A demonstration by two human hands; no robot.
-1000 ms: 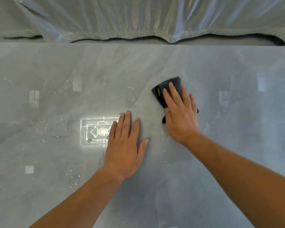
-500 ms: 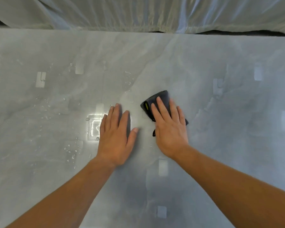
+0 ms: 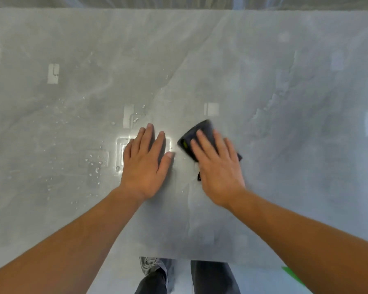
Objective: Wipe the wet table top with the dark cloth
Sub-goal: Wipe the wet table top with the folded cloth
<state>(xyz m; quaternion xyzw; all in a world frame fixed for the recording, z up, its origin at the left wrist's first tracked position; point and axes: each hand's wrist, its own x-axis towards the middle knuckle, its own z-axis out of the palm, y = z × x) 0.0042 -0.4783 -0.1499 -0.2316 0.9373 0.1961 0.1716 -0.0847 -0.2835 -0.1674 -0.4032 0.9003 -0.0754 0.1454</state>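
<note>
The right hand point(image 3: 219, 168) has drawn the dark cloth point(image 3: 189, 134) back across the table point(image 3: 285, 187) toward the person since a second ago, so that it now lies level with the left hand point(image 3: 142, 166), which has kept its place beside the water droplets point(image 3: 94, 164). The view has also dipped, bringing the near edge of the table into the picture.

The right hand lies flat on the cloth, its fingers point(image 3: 204, 145) straight and spread, pressing the fabric to the grey, marble-patterned surface without curling round it. The cloth shows ahead of the fingertips and at either side of the hand, slightly blurred, with a small yellow tag point(image 3: 184, 144) at its left edge. The left hand rests palm down on the bare table just beside it, fingers straight and relaxed, holding nothing.

Droplets and wet streaks are scattered to the left of and beyond the left hand. Below the near edge stand the person's dark trousers point(image 3: 212, 276) and one grey shoe point(image 3: 149, 265). A pale sheet point(image 3: 179, 2) runs along the far edge.
</note>
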